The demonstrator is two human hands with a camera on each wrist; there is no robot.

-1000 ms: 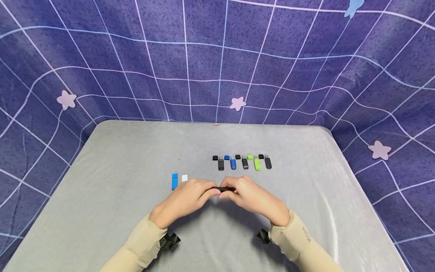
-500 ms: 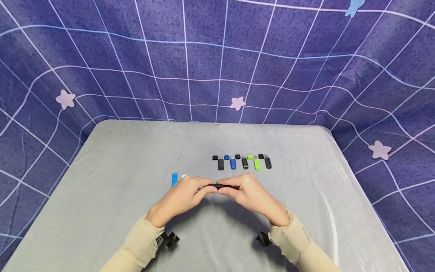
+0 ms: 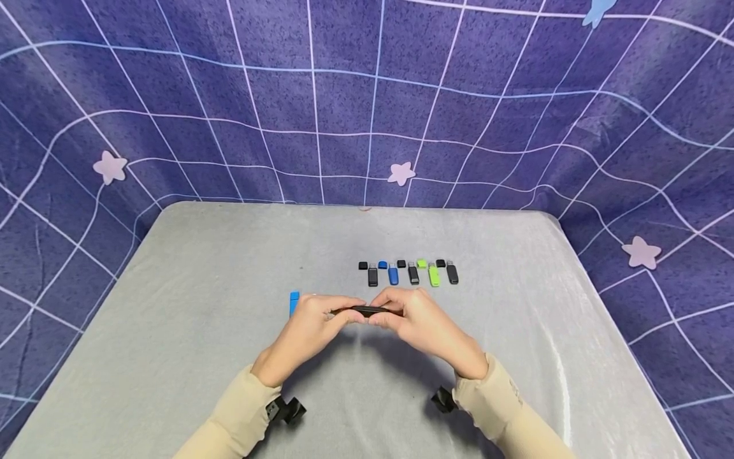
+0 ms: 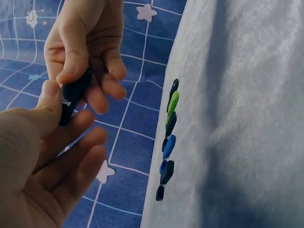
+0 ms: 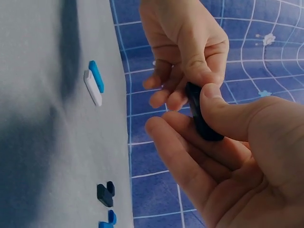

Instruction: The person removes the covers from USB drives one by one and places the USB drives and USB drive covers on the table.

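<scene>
Both hands meet above the table around one black USB stick (image 3: 367, 310). My left hand (image 3: 309, 326) pinches its left end between thumb and fingers. At the other end, my right hand (image 3: 424, 326) does the same. A thin silver strip shows between the stick's two dark parts in the left wrist view, where the stick (image 4: 76, 90) slants between the thumbs. In the right wrist view the dark stick (image 5: 202, 116) lies along the right fingers under the thumb. Fingers cover parts of it, so how far its parts stand from each other I cannot tell.
Farther back lies a row of uncapped USB sticks, including a blue one (image 3: 392, 275) and a green one (image 3: 434, 275), each with a cap beside it. A capped light-blue stick (image 5: 96, 76) and a white stick (image 5: 92, 88) lie left on the grey tablecloth (image 3: 229, 268).
Both hands have risen slightly in the head view, with the black USB stick still between them. The left hand now hides nearly all of the white stick. The row has not moved.
</scene>
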